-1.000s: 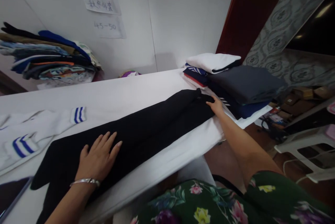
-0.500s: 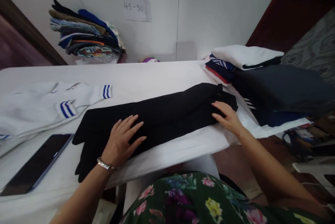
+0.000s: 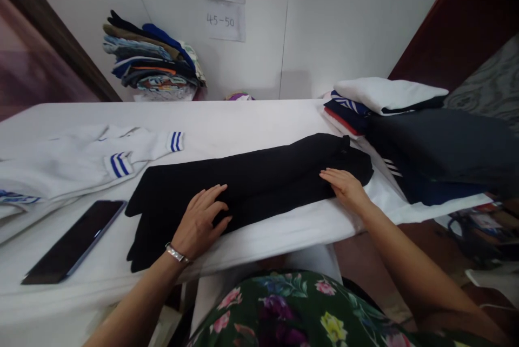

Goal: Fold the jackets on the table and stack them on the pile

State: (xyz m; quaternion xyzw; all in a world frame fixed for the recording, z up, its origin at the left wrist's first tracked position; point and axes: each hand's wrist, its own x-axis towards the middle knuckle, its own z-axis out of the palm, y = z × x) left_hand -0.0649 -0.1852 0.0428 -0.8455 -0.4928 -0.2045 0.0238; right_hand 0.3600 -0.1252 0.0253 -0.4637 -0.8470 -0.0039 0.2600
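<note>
Black trousers (image 3: pixel 259 174), folded lengthwise, lie across the white-covered table with the waist end at the right and the leg ends at the left. My left hand (image 3: pixel 203 220) rests on the legs, fingers apart and palm down, a silver bracelet at its wrist. On the front edge nearer the waist lies my right hand (image 3: pixel 344 187), its fingers stretched out flat over the cloth. Neither hand grips the fabric. Left of the trousers is a dark phone (image 3: pixel 75 241), and beyond it a white garment (image 3: pixel 77 155) with blue-striped cuffs.
Stacked folded clothes (image 3: pixel 441 141) stand at the table's right end, a white piece on top. Another clothes pile (image 3: pixel 156 58) leans by the wall at the back left. Handwritten paper signs (image 3: pixel 225 20) hang on the wall. The table's front edge (image 3: pixel 284 247) runs close to my body.
My right hand has slid a little left along the trousers and its fingers have drawn closer together. My left hand stays on the legs, fingers slightly more bent. The view has shifted slightly.
</note>
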